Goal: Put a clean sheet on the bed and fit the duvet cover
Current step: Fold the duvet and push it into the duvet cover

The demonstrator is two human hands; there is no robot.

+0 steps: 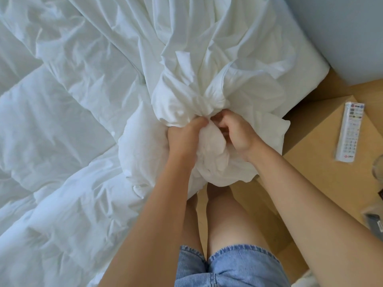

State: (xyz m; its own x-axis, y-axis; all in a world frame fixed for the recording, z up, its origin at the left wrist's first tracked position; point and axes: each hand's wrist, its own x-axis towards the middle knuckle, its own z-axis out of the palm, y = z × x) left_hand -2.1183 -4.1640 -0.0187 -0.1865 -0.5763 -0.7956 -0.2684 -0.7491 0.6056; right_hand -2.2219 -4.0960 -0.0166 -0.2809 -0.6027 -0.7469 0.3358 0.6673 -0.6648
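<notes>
A white quilted duvet is spread over the bed on the left. A thin white duvet cover lies crumpled across the upper middle and is gathered into a tight bunch at the bed's edge. My left hand grips that bunch of cover together with the duvet corner under it. My right hand has its fingers curled into the same fabric from the right side. Both hands sit close together, nearly touching.
The mattress corner shows at the upper right against a pale wall. A wooden bedside table holds a white remote control and a glass. My bare legs and denim shorts stand on the wooden floor.
</notes>
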